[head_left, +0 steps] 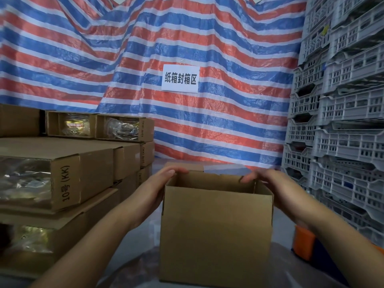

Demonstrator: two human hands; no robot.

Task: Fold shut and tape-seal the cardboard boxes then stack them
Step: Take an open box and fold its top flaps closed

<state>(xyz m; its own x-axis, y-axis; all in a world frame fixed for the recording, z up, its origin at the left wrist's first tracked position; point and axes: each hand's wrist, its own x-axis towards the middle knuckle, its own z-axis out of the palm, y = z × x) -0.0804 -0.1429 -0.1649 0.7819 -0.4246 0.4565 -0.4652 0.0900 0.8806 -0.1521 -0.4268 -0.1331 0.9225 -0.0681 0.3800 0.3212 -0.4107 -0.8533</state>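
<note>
A brown cardboard box (216, 231) stands in front of me on a plastic-covered surface, its near flap upright and its top open. My left hand (158, 183) lies along the box's upper left side, fingers reaching over the far left corner. My right hand (268, 181) lies on the upper right side, fingertips curled over the far right rim. A strip of clear tape (224, 168) shows on a flap behind the box. An orange tape dispenser (305, 244) lies at the right, partly hidden by my right forearm.
Stacks of cardboard boxes (62, 183) marked "10号 (KK)", some open-ended with plastic-wrapped goods, fill the left. Grey plastic crates (342, 121) are piled high on the right. A striped red, white and blue tarp with a white paper sign (180, 79) hangs behind.
</note>
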